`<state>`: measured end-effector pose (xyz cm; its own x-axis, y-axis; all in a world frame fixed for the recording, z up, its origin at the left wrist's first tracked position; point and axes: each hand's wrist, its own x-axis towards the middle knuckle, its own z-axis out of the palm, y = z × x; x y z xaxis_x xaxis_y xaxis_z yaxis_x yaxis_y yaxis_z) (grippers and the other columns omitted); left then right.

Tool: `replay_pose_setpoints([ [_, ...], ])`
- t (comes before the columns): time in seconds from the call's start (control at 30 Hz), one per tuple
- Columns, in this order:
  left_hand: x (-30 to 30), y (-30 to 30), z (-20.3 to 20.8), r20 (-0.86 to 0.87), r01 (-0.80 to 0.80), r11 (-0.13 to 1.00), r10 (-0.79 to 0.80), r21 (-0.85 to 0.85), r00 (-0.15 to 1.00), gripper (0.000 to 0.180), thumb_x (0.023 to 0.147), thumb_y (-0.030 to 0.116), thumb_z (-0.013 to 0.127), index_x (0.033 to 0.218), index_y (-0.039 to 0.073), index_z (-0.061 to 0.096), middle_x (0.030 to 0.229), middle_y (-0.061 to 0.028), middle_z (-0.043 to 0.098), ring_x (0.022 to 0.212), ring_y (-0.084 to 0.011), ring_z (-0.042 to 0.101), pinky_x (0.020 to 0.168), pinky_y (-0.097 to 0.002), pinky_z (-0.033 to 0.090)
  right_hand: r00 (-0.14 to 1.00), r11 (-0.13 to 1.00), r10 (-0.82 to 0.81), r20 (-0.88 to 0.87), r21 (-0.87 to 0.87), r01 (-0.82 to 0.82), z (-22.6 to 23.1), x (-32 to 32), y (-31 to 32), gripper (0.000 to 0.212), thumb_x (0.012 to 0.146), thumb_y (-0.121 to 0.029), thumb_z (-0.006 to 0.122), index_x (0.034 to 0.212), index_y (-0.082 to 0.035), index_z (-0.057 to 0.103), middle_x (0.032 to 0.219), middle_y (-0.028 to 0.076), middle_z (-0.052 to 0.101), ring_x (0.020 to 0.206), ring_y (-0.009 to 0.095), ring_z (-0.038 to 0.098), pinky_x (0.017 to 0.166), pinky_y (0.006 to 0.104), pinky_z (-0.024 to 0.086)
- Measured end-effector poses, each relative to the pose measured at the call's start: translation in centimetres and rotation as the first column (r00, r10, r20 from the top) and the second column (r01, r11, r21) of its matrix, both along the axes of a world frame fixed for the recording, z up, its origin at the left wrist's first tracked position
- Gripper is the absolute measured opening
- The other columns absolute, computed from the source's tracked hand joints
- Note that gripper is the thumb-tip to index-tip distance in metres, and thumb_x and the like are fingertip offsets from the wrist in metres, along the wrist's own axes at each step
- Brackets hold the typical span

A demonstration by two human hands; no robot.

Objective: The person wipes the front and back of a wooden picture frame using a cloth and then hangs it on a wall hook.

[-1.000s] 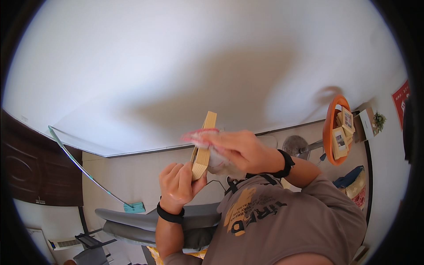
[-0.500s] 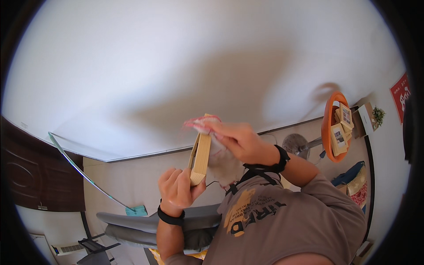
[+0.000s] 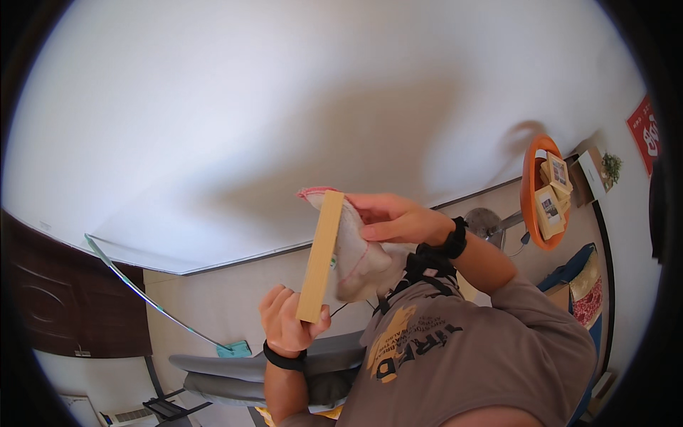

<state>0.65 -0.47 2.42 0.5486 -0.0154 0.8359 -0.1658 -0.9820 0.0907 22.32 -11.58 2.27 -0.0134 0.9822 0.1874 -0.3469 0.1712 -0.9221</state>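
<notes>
Plainly, my brown printed T-shirt (image 3: 469, 363) fills the lower right of what I see, with a black band (image 3: 284, 359) on my left wrist and another, bulkier, on my right. Both of my 2 hands are busy. My left hand (image 3: 290, 320) is curled around the lower end of a pale wooden frame (image 3: 320, 256), thumb on its right side, fingers on its left. The frame sits between my hands, edge toward me, tilted so that its top leans right. My right hand (image 3: 400, 217) is partly closed, pinching a whitish cloth (image 3: 359, 249) with a pink hem; the cloth passes behind the frame's upper part, its corner poking out on the left, and the rest drapes down. I cannot tell how firmly it presses the wood.

Beyond them lies a long grey padded shape (image 3: 249, 373), then a teal mop head (image 3: 235, 349) on the floor with its thin pole slanting up to the left. Off to the right, an orange basket (image 3: 529, 203) holds more pale frames (image 3: 549, 213), near a small green plant (image 3: 611, 168). Farther still are a dark brown door (image 3: 78, 306), the white wall (image 3: 213, 92) and a red poster (image 3: 644, 135).
</notes>
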Motion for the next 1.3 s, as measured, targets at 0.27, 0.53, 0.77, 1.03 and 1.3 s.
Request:
replay_pose_setpoints([
  [0.27,0.3,0.2,-0.3,0.031,-0.017,0.997,0.019,-0.070,0.999,0.022,0.078,0.016,0.066,0.085,0.000,0.052,0.063,-0.0069,0.051,0.046,-0.0216,0.045,0.044,-0.0325,0.034,0.976,0.999,-0.031,0.214,0.017,0.028,-1.8,-0.1,2.5,0.042,0.090,-0.007,0.050,0.130,0.000,0.039,0.117,0.006,0.052,0.109,0.011,0.048,0.093,0.0273,0.038],
  [0.53,-0.9,0.4,-0.2,-0.137,-0.380,0.894,0.356,-0.240,0.924,0.053,0.069,0.036,0.069,0.106,-0.001,0.057,0.063,-0.0033,0.044,0.052,-0.0181,0.038,0.049,-0.0296,0.031,0.515,0.869,-0.490,0.703,0.355,0.344,1.6,-0.4,0.5,0.027,0.088,-0.010,0.056,0.113,-0.002,0.049,0.086,0.011,0.062,0.073,0.020,0.060,0.068,0.0274,0.047],
  [0.77,1.7,-0.3,0.7,-0.370,-0.326,0.933,0.251,-0.155,0.894,0.050,0.068,0.021,0.077,0.107,0.000,0.054,0.103,-0.0142,0.050,0.088,-0.0304,0.049,0.073,-0.0389,0.042,0.170,0.835,-0.537,0.826,0.491,0.250,-0.2,-2.7,0.3,0.014,0.090,-0.014,0.052,0.098,-0.002,0.051,0.086,0.009,0.062,0.068,0.023,0.062,0.057,0.0303,0.048],
  [1.03,1.6,-0.7,-0.1,-0.156,-0.226,0.844,0.170,-0.487,0.973,0.027,0.079,0.000,0.062,0.105,-0.002,0.053,0.105,-0.0158,0.051,0.092,-0.0287,0.053,0.076,-0.0321,0.045,0.198,0.598,-0.801,0.565,0.764,0.241,-1.1,-4.8,1.8,0.052,0.077,-0.001,0.060,0.127,0.001,0.046,0.077,0.009,0.058,0.064,0.023,0.057,0.054,0.0321,0.046],
  [1.3,0.4,0.6,-1.0,-0.138,-0.242,0.829,0.199,-0.504,0.970,0.022,0.081,0.000,0.060,0.102,-0.004,0.054,0.103,-0.0150,0.052,0.084,-0.0234,0.054,0.066,-0.0270,0.046,0.287,0.742,-0.659,0.696,0.663,0.096,0.2,-6.8,1.8,0.059,0.072,0.004,0.056,0.130,0.003,0.043,0.071,0.006,0.051,0.055,0.020,0.049,0.049,0.0309,0.040],
])
